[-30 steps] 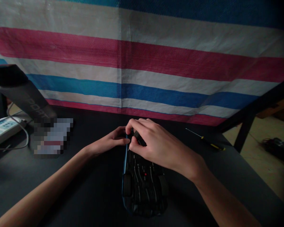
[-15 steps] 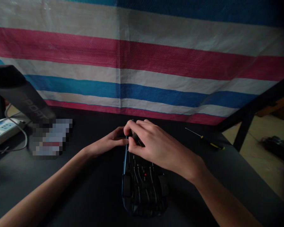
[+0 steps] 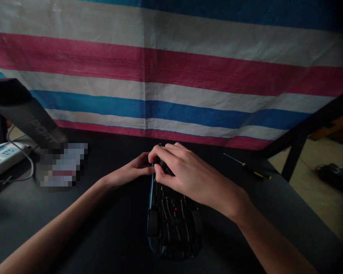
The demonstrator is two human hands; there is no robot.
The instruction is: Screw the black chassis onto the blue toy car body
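Observation:
A toy car with a blue body lies upside down on the black table, its dark underside and wheels facing up. My left hand holds the car's far left side, fingers partly hidden behind it. Over the car's far end, my right hand is curled with thumb and forefinger round a small black wheel-like part. Whether that part is attached to the car cannot be made out.
On the right of the table lies a screwdriver with a black and yellow handle. At the left are a grey bottle, a white power strip with a cable, and a blurred-out object. Striped sheeting hangs behind.
My right thumb and fingers have shifted very slightly around the black part. The car and my left hand stay nearly where they were.

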